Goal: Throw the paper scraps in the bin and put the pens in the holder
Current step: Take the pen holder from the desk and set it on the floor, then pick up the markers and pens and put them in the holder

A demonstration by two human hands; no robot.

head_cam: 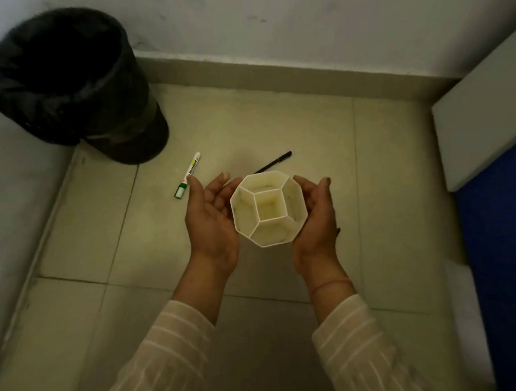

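Note:
A white, octagonal pen holder (270,206) with several empty compartments sits between my two palms above the tiled floor. My left hand (210,221) presses its left side with the fingers spread, and my right hand (316,219) cups its right side. A white whiteboard marker (188,175) with a green cap lies on the floor just beyond my left fingertips. A black pen (274,162) lies behind the holder, partly hidden by it. The black bin (74,85), lined with a black bag, stands in the far left corner. I see no paper scraps.
A white wall with a skirting strip (274,72) closes the back. A white panel (486,117) and a blue surface (504,242) border the right side. A raised ledge (18,208) runs along the left.

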